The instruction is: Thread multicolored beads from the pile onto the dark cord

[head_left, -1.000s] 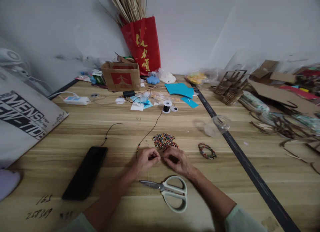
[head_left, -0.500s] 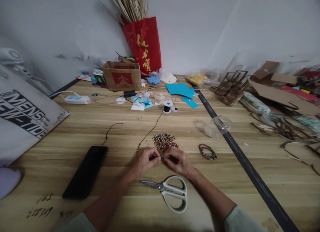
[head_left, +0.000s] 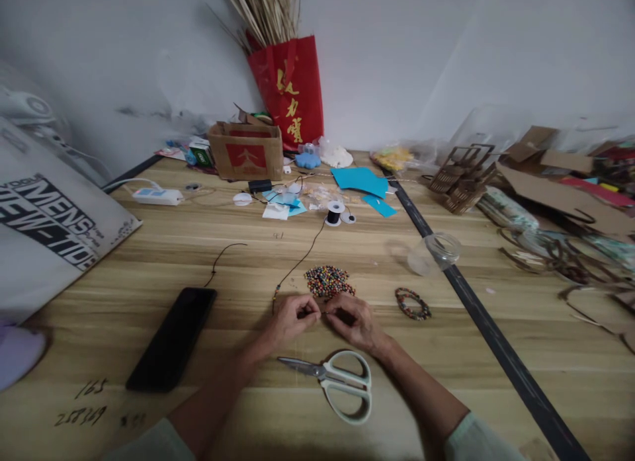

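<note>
My left hand [head_left: 292, 315] and my right hand [head_left: 350, 317] rest on the wooden table [head_left: 149, 249] with their fingertips pinched together. A thin black cord [head_left: 297, 266] runs from my left hand up to a small spool [head_left: 333, 212]. What my right fingers pinch is too small to name. A pile of small coloured beads [head_left: 327, 280] lies just beyond my hands. A finished bead bracelet [head_left: 413, 303] lies to the right. White-handled scissors [head_left: 337, 379] lie just in front of my wrists.
A black phone [head_left: 172, 336] lies at the left. A clear plastic cup [head_left: 434, 251] lies on its side by a dark seam. A cardboard box [head_left: 247, 151], red bag [head_left: 292, 94], blue paper [head_left: 358, 178], power strip [head_left: 155, 196] and cardboard scraps [head_left: 560, 183] crowd the back and right.
Both hands stay pinched together at the same spot. The view has shifted slightly; nothing on the table has moved.
</note>
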A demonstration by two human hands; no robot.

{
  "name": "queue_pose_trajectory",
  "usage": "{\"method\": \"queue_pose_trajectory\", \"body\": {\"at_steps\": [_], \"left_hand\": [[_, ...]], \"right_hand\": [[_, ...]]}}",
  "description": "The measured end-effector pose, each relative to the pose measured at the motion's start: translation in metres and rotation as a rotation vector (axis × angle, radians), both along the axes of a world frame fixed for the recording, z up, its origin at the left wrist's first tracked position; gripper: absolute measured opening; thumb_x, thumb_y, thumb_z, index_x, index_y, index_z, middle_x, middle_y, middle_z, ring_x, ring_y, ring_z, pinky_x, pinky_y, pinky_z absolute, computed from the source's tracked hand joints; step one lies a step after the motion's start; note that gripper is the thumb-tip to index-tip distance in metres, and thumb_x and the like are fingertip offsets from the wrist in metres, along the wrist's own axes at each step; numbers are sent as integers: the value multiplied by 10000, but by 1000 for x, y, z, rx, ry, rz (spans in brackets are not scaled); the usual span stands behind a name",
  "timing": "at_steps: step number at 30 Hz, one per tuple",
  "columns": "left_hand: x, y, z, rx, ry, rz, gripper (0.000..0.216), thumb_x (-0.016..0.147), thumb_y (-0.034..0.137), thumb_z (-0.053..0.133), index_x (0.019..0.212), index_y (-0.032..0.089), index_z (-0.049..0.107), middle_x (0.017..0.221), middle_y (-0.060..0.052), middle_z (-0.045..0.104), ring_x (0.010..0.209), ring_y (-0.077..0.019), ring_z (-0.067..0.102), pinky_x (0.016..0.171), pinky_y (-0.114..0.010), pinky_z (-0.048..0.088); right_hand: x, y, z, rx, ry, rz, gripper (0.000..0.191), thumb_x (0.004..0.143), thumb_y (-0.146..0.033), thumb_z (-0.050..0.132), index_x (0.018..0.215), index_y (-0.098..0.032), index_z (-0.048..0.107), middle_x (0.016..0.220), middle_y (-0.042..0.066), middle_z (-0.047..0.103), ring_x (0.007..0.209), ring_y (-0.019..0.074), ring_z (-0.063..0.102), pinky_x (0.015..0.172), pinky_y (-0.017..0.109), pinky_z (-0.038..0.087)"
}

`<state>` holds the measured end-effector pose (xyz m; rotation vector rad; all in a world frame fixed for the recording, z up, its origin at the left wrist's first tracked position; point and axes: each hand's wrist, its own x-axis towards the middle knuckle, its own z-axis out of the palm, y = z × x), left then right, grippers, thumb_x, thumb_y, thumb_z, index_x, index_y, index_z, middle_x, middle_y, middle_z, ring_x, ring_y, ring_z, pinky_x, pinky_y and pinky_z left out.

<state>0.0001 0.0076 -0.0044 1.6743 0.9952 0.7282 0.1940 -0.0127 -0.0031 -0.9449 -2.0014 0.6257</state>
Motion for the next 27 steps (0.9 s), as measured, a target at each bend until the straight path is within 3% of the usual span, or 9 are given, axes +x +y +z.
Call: {"method": "queue_pose_trajectory", "body": {"at_steps": [11, 27], "left_hand": [[2, 0, 3, 5, 33, 17, 103, 732, 208, 584, 703, 134, 650, 643, -6, 601, 610, -119, 519, 574, -202, 386], [1, 1, 3, -21, -12, 20, 134, 735, 252, 599, 692, 131, 636, 626, 4, 573, 602, -113, 497, 558, -201, 364]], "right_hand": [[0, 1, -3, 6, -4, 5, 80, 872, -204, 580, 816, -170, 626, 737, 53, 642, 680, 149, 580, 624, 254, 464], [0, 0, 0, 2, 2, 14, 77, 870, -189, 570, 821, -173, 628, 731, 46, 638, 669, 142, 578, 611, 240, 456]]}}
